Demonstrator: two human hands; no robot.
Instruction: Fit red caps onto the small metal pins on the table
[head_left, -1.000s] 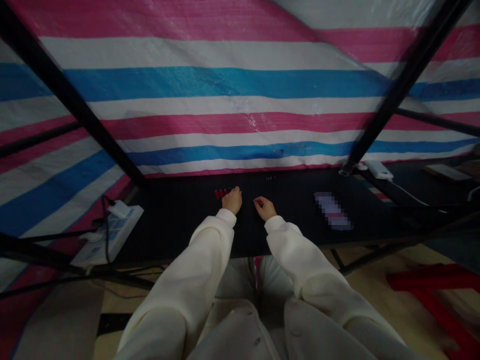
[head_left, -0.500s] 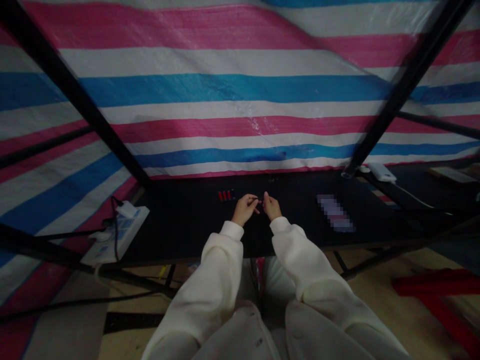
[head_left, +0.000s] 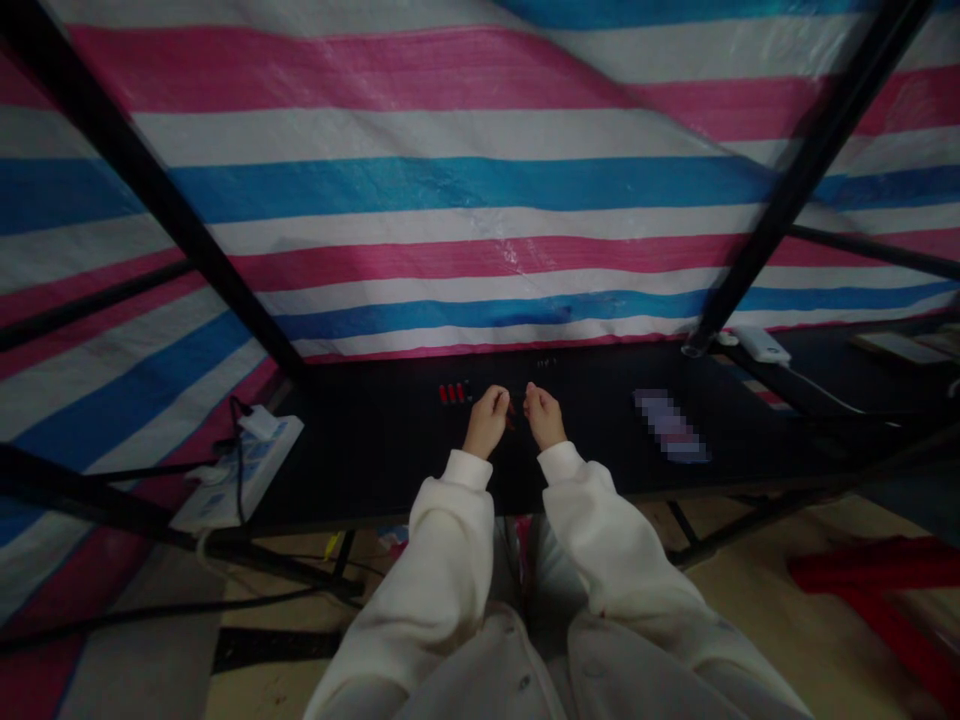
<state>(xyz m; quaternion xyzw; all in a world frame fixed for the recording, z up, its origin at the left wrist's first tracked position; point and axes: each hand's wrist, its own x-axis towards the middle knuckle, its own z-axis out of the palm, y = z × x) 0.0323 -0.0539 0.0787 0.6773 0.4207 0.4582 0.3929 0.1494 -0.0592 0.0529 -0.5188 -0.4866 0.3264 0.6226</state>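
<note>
My left hand (head_left: 488,420) and my right hand (head_left: 544,415) are raised close together over the black table (head_left: 360,450), a small gap between them. The fingers of both hands are pinched. Something small and dark seems to lie between them, too small to make out. Just left of my left hand, several small red pieces (head_left: 451,393) lie in a row with a dark piece at their right end. Behind my hands, tiny light bits (head_left: 546,363) rest near the table's back edge.
A phone-like object (head_left: 671,427), blurred out, lies on the right. On the left is a white power strip (head_left: 244,475) with plugs and cables. A white device (head_left: 762,344) with a cable sits at the far right. Black frame bars slope up both sides before a striped sheet (head_left: 465,185).
My left hand has turned slightly and its fingers have drawn in more. My right hand has barely moved. The camera view has shifted a little.
</note>
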